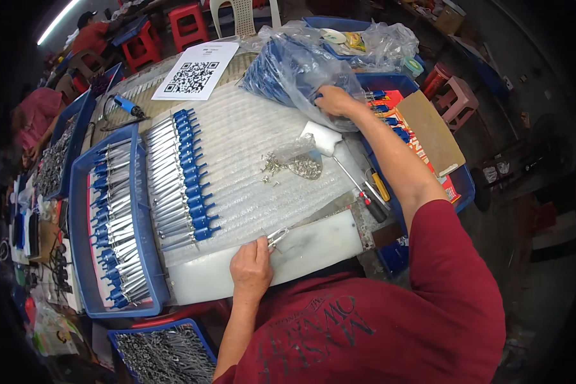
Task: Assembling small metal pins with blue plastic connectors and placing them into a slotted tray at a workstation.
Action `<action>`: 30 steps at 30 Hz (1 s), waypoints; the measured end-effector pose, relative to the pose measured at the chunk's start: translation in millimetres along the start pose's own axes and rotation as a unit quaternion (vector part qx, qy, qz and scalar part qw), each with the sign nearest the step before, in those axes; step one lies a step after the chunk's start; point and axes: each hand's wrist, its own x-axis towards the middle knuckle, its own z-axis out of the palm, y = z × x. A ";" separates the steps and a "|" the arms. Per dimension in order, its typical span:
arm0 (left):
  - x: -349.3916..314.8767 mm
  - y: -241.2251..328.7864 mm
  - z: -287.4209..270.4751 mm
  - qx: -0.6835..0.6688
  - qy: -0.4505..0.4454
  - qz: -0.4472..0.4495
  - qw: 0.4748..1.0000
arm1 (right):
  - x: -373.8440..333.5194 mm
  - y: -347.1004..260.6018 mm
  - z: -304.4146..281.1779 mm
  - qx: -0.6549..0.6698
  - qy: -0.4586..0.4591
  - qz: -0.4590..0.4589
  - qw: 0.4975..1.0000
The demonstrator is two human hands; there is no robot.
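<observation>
The left hand [251, 267] pinches a small, stiff metal clip [276, 238] by its end. Past it, the right hand [336, 101] grips the soft, crinkly plastic bag [294, 67].

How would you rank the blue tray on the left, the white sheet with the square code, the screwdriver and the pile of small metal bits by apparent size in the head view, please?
1. Blue tray
2. White sheet
3. Screwdriver
4. Metal bits, though close to the screwdriver
</observation>
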 end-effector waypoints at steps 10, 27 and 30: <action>0.5 0.6 -1.2 -0.001 0.032 0.022 0.999 | -88.9 -20.9 -35.3 0.138 0.017 -0.171 0.975; -7.1 20.2 -30.1 -0.079 0.085 0.002 0.993 | -244.3 -91.4 13.9 0.388 -0.186 -0.168 0.887; -7.6 25.0 -33.9 -0.075 0.064 0.004 0.995 | -248.7 -91.8 19.7 0.451 -0.192 -0.145 0.859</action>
